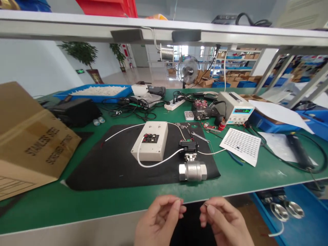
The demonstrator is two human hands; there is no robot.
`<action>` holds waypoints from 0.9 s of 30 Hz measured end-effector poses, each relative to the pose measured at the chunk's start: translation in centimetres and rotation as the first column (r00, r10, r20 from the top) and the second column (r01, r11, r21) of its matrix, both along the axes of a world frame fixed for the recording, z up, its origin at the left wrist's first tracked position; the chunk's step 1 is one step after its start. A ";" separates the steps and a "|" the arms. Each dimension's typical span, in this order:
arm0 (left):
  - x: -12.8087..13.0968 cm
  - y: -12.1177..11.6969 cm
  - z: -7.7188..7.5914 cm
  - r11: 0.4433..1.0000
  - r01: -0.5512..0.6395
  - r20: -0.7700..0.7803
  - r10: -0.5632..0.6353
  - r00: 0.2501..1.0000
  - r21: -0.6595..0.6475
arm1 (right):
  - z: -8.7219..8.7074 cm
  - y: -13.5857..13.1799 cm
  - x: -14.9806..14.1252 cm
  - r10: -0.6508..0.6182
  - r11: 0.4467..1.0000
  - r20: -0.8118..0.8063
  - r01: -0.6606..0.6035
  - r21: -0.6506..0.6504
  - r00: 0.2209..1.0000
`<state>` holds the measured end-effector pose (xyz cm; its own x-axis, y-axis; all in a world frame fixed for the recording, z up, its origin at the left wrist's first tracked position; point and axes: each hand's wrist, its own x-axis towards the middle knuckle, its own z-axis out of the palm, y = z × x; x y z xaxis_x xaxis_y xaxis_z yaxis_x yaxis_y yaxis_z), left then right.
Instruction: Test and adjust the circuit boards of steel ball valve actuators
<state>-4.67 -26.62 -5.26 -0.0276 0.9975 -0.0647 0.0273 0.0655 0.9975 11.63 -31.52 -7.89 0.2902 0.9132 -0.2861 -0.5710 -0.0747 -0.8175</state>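
Note:
My left hand (164, 218) is closed in a pinch just off the bench's front edge. Close beside it, my right hand (222, 218) is pinched in the same way, with a gap between the two. Whatever the fingertips hold is too small to name. Beyond them a metal ball valve (193, 171) with a black actuator (189, 146) stands on a black mat (102, 171). A white cable (151, 166) links the actuator to a beige box (150, 150) with black switches on top. Neither hand touches these things.
On the left stands a cardboard box (36, 143). A power supply (235, 107), a sheet of round stickers (241, 145), a wrench (201, 137) and an electric screwdriver (298, 150) lie to the right. A shelf (164, 30) crosses above. Below right, a blue bin (302, 222) holds more valves.

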 end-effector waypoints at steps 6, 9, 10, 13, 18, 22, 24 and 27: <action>-0.2 1.1 -0.3 0.989 0.146 0.070 -0.147 0.987 0.024 | 1.2 0.8 0.4 -0.016 1.000 -0.015 0.016 -0.002 1.000; -0.1 1.6 0.0 0.991 0.130 0.046 -0.132 0.990 0.025 | 1.0 1.1 0.9 -0.005 0.999 0.059 0.007 -0.034 0.998; -0.1 1.9 0.1 0.990 0.131 0.010 -0.132 0.991 0.048 | 0.9 1.4 1.3 -0.010 0.999 0.133 0.015 -0.031 0.991; -0.2 3.8 0.7 0.959 0.179 -0.188 -0.138 0.972 0.219 | 0.8 3.3 3.6 -0.031 1.000 0.487 0.027 0.015 0.873; 0.6 9.6 2.0 0.730 0.508 -0.711 -0.043 0.702 0.457 | 2.1 9.8 8.0 -0.014 0.982 0.918 -0.169 0.088 0.397; 2.2 13.1 2.2 0.597 0.715 -0.897 0.018 0.442 0.364 | 2.6 13.6 9.2 0.014 0.898 0.998 -0.440 0.016 0.065; 2.7 13.9 1.9 0.567 0.746 -0.917 0.043 0.397 0.349 | 2.5 14.4 9.2 -0.002 0.871 0.998 -0.490 -0.028 -0.062; 3.0 14.3 1.3 0.529 0.781 -0.937 0.095 0.336 0.333 | 2.4 14.6 9.1 -0.059 0.864 0.980 -0.502 -0.044 -0.188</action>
